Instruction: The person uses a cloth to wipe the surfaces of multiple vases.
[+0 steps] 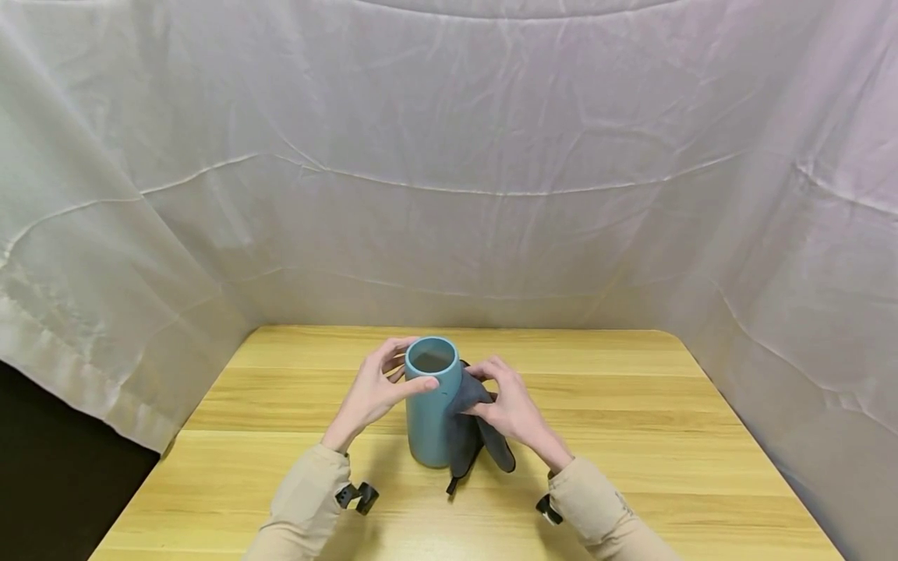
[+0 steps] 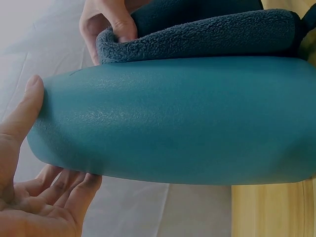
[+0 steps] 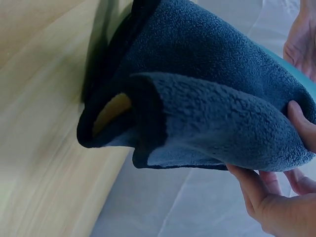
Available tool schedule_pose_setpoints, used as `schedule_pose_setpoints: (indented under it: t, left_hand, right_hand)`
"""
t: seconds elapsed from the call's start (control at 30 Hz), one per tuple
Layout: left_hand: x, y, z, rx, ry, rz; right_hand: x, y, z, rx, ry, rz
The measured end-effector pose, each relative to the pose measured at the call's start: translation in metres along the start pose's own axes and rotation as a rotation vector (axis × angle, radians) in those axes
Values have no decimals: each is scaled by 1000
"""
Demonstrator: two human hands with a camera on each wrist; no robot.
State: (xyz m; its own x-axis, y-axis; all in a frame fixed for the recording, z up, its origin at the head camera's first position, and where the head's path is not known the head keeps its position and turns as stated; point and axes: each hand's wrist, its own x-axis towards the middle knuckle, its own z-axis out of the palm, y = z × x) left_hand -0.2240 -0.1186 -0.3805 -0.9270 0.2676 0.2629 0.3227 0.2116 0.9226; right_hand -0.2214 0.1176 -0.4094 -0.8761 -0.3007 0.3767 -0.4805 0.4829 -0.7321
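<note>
A blue-green vase (image 1: 426, 428) with a wide open mouth stands upright on the table. My left hand (image 1: 374, 392) holds it near the rim, thumb on the front and fingers round the far left side. A dark grey-blue fleecy cloth (image 1: 463, 440) with black edging hangs in folds against the vase's right side. My right hand (image 1: 515, 407) pinches its upper part between thumb and fingers. In the left wrist view the cloth (image 2: 212, 39) lies along the vase's smooth wall (image 2: 173, 118). The right wrist view shows the cloth (image 3: 207, 118) folded over, its lower edges hanging loose.
The light wooden table (image 1: 281, 483) extends on both sides of the vase. Pale fabric curtains (image 1: 449, 234) enclose its back and sides. A small black loop (image 1: 452, 486) hangs from the cloth's lower corner. A dark area (image 1: 63, 467) shows beyond the curtain at the lower left.
</note>
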Motion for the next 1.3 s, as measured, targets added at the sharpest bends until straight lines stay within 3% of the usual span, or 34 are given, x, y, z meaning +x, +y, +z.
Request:
schedule_pose_setpoints:
  t: [0.23,0.43,0.6,1.3]
  left_hand:
    - [0,0,0,-4,0,6]
    - [0,0,0,-6,4,17]
    - [0,-1,0,-4,10,19]
    - [0,0,0,-6,13,5]
  right_hand:
    - [0,-7,-1,126,59,32]
    - [3,-21,0,222,170,-39]
    - [4,-27,1,227,234,-59]
    - [5,-24,-5,155,133,-55]
